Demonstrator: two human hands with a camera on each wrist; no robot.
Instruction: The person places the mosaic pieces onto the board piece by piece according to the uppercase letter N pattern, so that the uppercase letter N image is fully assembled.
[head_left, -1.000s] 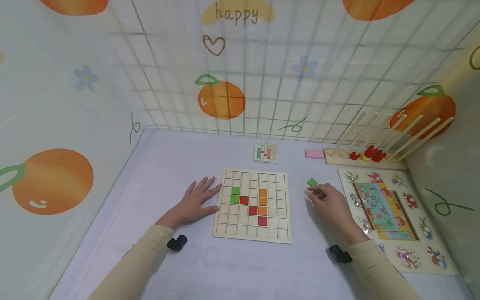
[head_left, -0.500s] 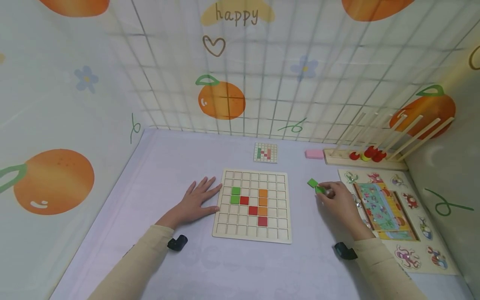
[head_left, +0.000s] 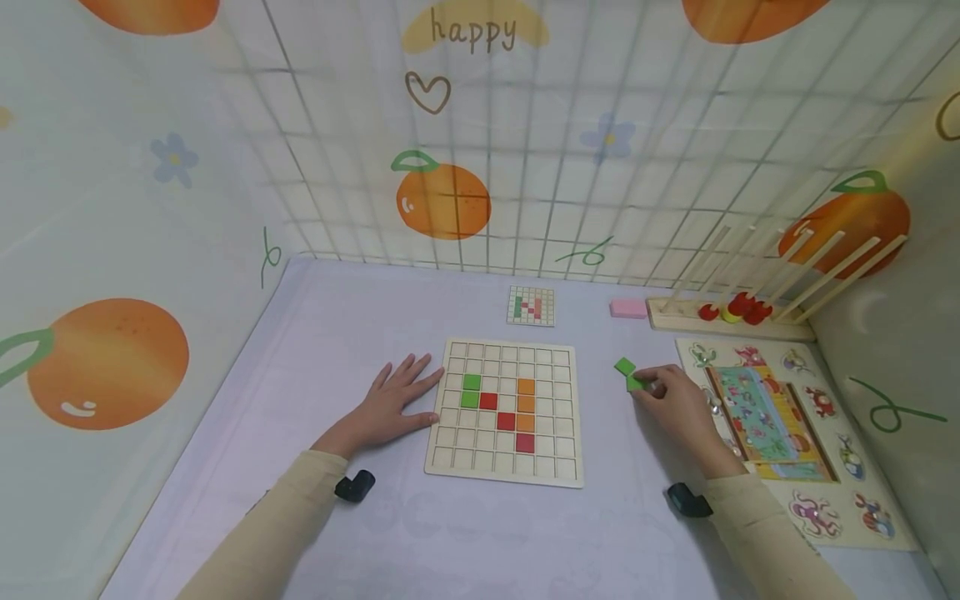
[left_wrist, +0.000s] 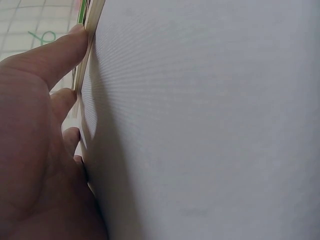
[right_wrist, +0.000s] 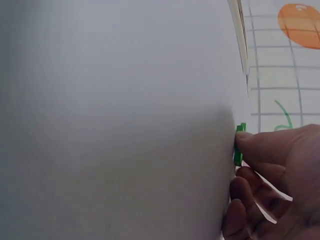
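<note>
My left hand (head_left: 390,408) lies flat with spread fingers, its thumb and fingertips at the left edge of a wooden grid board (head_left: 453,454). In the left wrist view the thumb (left_wrist: 65,52) meets the board's side. Two green tiles (head_left: 471,390), several red tiles (head_left: 506,421) and orange tiles (head_left: 526,403) sit in its squares. Right of the board, my right hand (head_left: 678,408) pinches a green tile (head_left: 633,382) between thumb and index finger, low over the table. Another green tile (head_left: 625,366) lies just beyond it, their corners close together.
A small pattern card (head_left: 531,306) lies behind the board. At the back right are a pink block (head_left: 628,308) and a wooden peg rack (head_left: 731,325) with red and yellow beads. A sea-animal puzzle board (head_left: 825,525) lies beside my right forearm.
My right hand has shifted right, and a second green tile has come into view at its fingertips. Over the last half second that tile has slid slightly left. The left hand stays still.
</note>
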